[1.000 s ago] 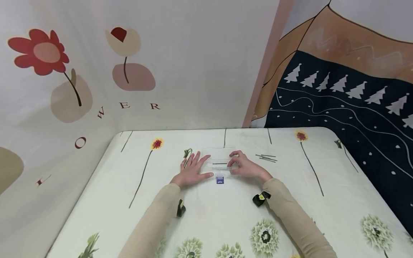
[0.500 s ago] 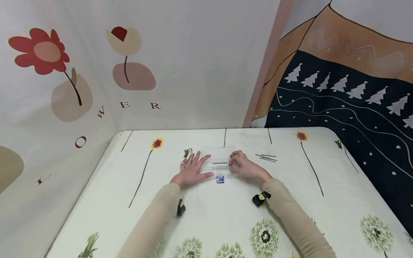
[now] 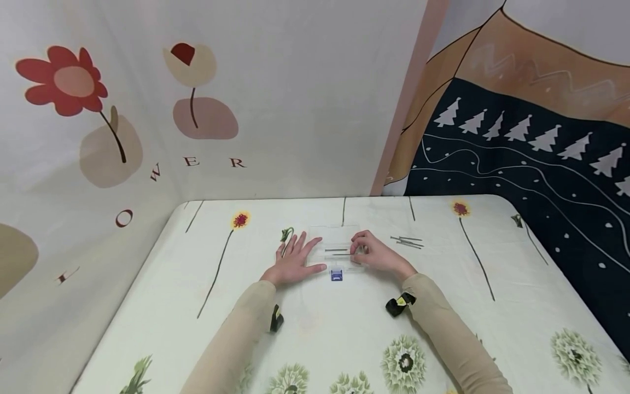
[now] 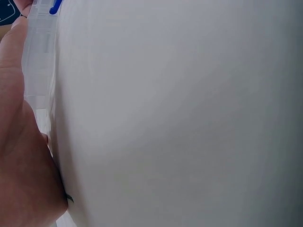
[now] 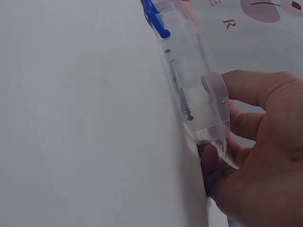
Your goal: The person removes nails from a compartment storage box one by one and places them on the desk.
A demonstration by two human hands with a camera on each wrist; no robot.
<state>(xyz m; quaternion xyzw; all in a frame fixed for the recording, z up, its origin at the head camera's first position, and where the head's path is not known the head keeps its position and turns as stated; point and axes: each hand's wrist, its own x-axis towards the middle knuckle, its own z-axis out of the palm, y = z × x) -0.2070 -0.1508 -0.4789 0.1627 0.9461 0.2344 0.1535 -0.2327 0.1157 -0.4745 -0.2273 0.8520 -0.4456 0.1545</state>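
In the head view a clear plastic box (image 3: 332,235) lies with its lid raised or laid back, a blue clasp (image 3: 337,275) at its near side. One nail (image 3: 336,250) rests inside; a second nail (image 3: 342,254) lies just nearer, its right end by the right fingers. My left hand (image 3: 291,264) is spread flat at the box's left end, its thumb along the near edge. With curled fingers over the right end and the thumb outside the wall, my right hand (image 5: 274,161) holds the box (image 5: 189,61). Its other fingertips are partly hidden.
Several loose nails (image 3: 407,242) lie to the right of the box on the flower-print cloth (image 3: 339,328). A fabric wall (image 3: 305,109) stands behind the table, with a dark tree-print panel (image 3: 512,158) at the right. Black wrist cameras (image 3: 395,306) sit below each forearm.
My right fingers have drawn slightly right and curled closer. The nearer nail now shows more plainly and reaches further right. The left hand and box hold their places.
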